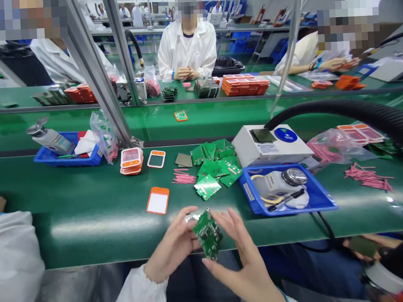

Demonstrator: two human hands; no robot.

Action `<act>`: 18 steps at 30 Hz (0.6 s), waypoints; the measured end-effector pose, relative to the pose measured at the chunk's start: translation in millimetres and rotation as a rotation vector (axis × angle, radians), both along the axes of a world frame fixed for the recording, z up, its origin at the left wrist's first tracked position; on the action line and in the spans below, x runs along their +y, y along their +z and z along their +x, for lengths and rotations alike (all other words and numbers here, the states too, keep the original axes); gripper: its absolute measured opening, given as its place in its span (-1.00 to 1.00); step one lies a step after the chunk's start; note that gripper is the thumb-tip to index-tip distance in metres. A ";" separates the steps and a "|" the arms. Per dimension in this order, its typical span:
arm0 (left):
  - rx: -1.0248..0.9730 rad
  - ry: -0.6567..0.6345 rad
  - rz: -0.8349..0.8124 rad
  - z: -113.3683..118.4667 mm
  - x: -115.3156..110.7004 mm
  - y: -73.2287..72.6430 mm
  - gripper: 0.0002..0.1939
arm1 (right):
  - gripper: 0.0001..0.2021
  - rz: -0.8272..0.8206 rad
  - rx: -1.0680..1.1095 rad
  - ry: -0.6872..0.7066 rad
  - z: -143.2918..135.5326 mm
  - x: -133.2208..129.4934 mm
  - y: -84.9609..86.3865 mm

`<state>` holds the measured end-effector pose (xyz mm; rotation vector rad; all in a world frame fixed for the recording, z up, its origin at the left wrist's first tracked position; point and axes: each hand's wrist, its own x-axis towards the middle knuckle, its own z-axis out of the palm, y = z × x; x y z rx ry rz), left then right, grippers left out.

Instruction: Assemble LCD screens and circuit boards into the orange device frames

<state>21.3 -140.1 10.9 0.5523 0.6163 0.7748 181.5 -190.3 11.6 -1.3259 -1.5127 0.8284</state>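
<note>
A green circuit board with small components on its face is tilted up above the table's front edge. My left hand grips it from the left, fingers partly hidden behind it. Close to those fingertips is a shiny silvery piece, too small to make out. My right hand is spread around the board's right side, thumb by the lower corner and fingers near the upper one; whether it touches cannot be seen. Beyond my hands lies a pile of green boards, beside pink strips and an orange-rimmed frame.
A blue tray with a bottle and pen sits at right, below a white box and black hose. Stacked frames and another blue tray stand left. A neighbour's sleeve rests at far left; co-workers sit opposite.
</note>
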 end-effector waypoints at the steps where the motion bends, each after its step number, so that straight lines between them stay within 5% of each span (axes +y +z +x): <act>1: -0.065 -0.042 -0.023 -4.2 0.3 0.9 -0.40 | -0.11 0.045 -0.033 0.036 0.2 -1.0 5.4; 8: -0.184 -0.180 -0.077 -24.9 -6.0 -6.4 -0.28 | -0.03 0.135 -0.152 0.396 5.3 15.8 30.9; 13: -0.250 -0.264 -0.105 -28.4 -9.2 -11.2 -0.26 | -0.05 0.157 -0.170 0.498 8.0 23.7 40.4; 18: -0.277 -0.209 -0.027 -30.2 -12.6 -12.2 -0.17 | -0.17 0.016 -0.108 0.596 8.2 24.7 48.0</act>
